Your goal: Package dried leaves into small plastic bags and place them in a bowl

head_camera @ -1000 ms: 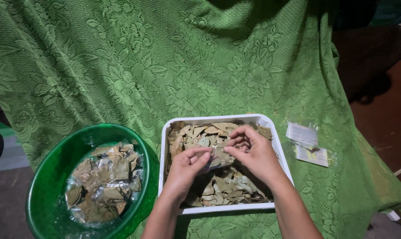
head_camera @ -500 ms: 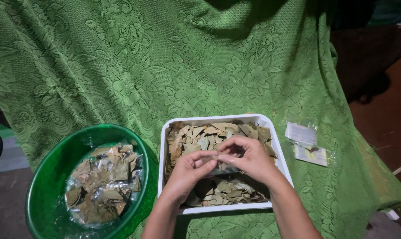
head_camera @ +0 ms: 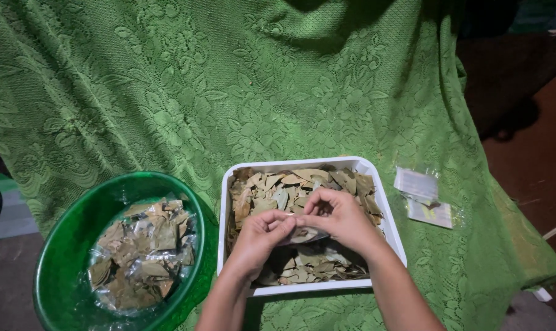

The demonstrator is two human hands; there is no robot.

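Left hand: the left hand (head_camera: 258, 236) pinches the near-left edge of a small clear plastic packet of leaves (head_camera: 302, 235), fingers closed on it.
Right hand: the right hand (head_camera: 342, 216) grips the same packet from the right, fingertips curled over its top.
Packet: held between both hands, just above the white rectangular tray of dried bay leaves (head_camera: 376, 184).
Left: a round green plastic basin (head_camera: 63, 257) holds filled clear packets (head_camera: 146, 251).
Right: flat empty clear bags (head_camera: 424, 197) lie on the green lace cloth (head_camera: 229, 92).
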